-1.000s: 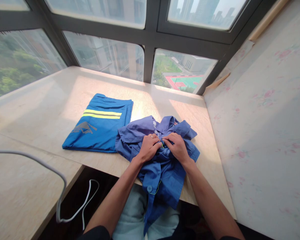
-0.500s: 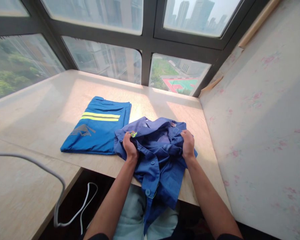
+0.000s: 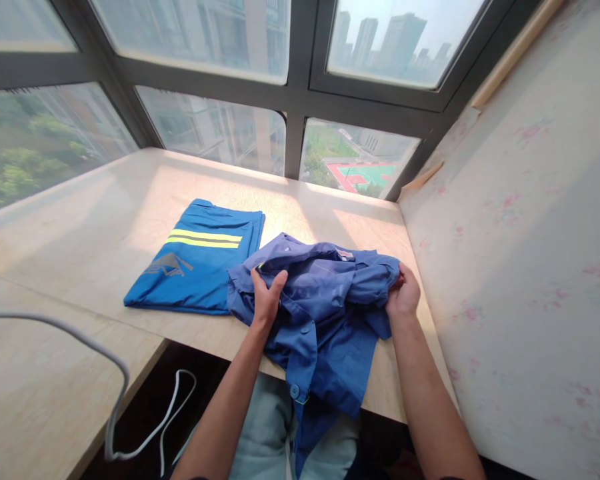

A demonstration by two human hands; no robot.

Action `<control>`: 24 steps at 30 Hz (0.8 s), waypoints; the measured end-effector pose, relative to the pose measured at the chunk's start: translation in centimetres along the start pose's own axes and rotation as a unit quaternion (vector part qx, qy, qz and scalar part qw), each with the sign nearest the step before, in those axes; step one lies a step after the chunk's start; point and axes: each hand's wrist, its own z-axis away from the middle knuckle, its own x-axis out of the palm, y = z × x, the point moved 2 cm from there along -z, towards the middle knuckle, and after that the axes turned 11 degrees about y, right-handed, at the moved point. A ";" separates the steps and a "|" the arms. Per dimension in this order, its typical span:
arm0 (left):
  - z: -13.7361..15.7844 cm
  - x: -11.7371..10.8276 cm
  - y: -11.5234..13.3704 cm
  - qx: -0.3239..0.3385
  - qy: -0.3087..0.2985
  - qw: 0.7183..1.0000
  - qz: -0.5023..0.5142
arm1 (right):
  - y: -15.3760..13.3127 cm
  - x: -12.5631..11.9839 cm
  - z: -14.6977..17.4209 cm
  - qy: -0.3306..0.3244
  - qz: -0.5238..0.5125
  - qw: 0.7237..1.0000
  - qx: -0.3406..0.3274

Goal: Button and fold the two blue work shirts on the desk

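A blue button-front work jacket [image 3: 325, 340] lies rumpled at the table's front edge, its lower front hanging over my lap. Its lighter inner side and a small label show near the top. My left hand [image 3: 266, 297] rests against the left part of the jacket, thumb spread away from the fingers. Some of those fingertips are hidden by cloth. At the jacket's right side my right hand [image 3: 404, 291] is closed on a bunched edge of the fabric. Left of the jacket, touching or just under its edge, lies a folded blue garment [image 3: 205, 267] with yellow-and-grey reflective stripes.
The pale table [image 3: 80, 220] runs back to dark-framed windows [image 3: 300, 93]. A floral-papered wall [image 3: 505, 267] bounds the right side. On the left a grey-white cable [image 3: 90, 343] loops over the table edge into a dark gap.
My right hand has moved to the right, drawing the jacket's edge outward with it. The left hand's thumb has lifted away from the cloth. The camera view has tilted slightly.
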 end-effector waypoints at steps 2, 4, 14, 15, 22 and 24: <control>1.5 0.4 0.5 0.109 -0.186 0.957 -0.191 | 0.2 0.5 0.9 -0.054 0.045 0.997 0.026; 3.1 0.7 1.0 0.199 -0.308 0.870 -0.330 | 0.2 1.1 2.0 -0.112 0.081 0.989 0.046; 1.0 -0.7 5.5 0.192 -0.192 0.902 -0.334 | -1.7 1.5 2.8 -0.187 0.091 0.977 0.042; 0.1 -0.9 6.1 0.175 -0.156 0.925 -0.299 | -1.9 1.4 2.6 -0.180 0.074 0.980 0.042; -6.8 -0.8 12.7 0.035 -0.058 0.998 0.004 | -1.6 0.1 0.6 -0.041 0.047 0.997 0.037; -8.3 -0.4 15.3 -0.007 -0.126 0.992 0.021 | -1.0 -0.3 0.2 -0.017 0.053 0.997 0.049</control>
